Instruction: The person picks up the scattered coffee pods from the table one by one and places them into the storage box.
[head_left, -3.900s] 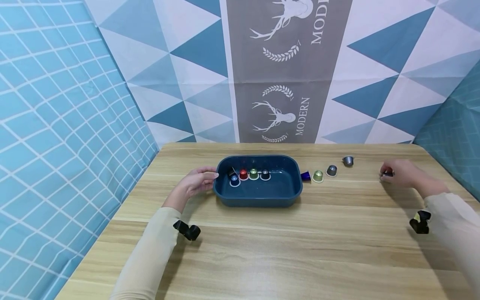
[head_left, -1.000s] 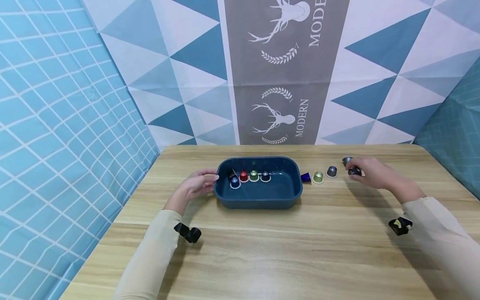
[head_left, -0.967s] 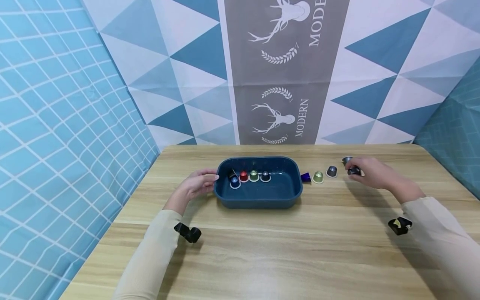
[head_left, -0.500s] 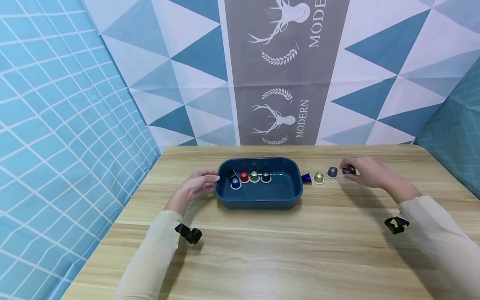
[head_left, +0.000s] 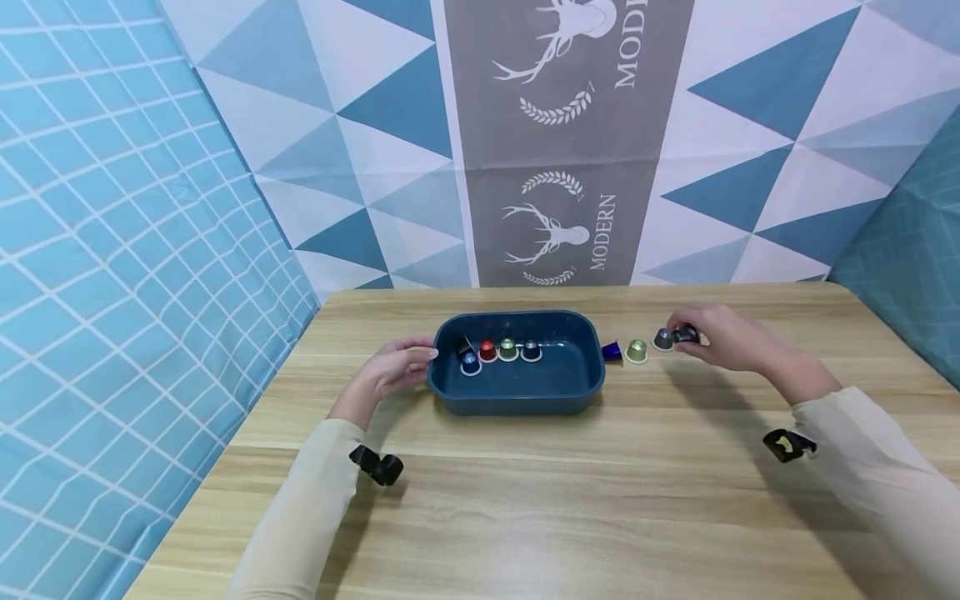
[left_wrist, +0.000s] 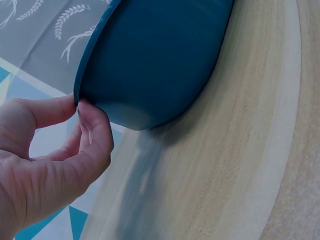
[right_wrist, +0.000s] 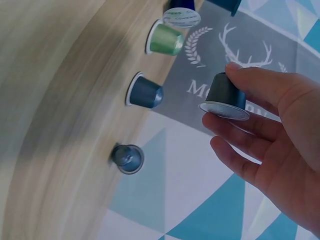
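The left hand (left_wrist: pixel 60 167) pinches a smooth, round-cornered blue tub (left_wrist: pixel 155 65), the right hand (right_wrist: pixel 285 150) a dark, tapered capsule (right_wrist: pixel 224 91).

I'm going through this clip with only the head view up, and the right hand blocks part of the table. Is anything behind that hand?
Observer: Yes, the right wrist view shows a gray coffee capsule on the table.

Reviewer: What does the lid look like on the capsule being held?

Observer: That dark coffee capsule has a flat, silvery lid.

Reviewer: Is the left hand merely touching the tray?

Observer: No, the left wrist view shows the left hand pinching the blue tray by its edge between the fingers.
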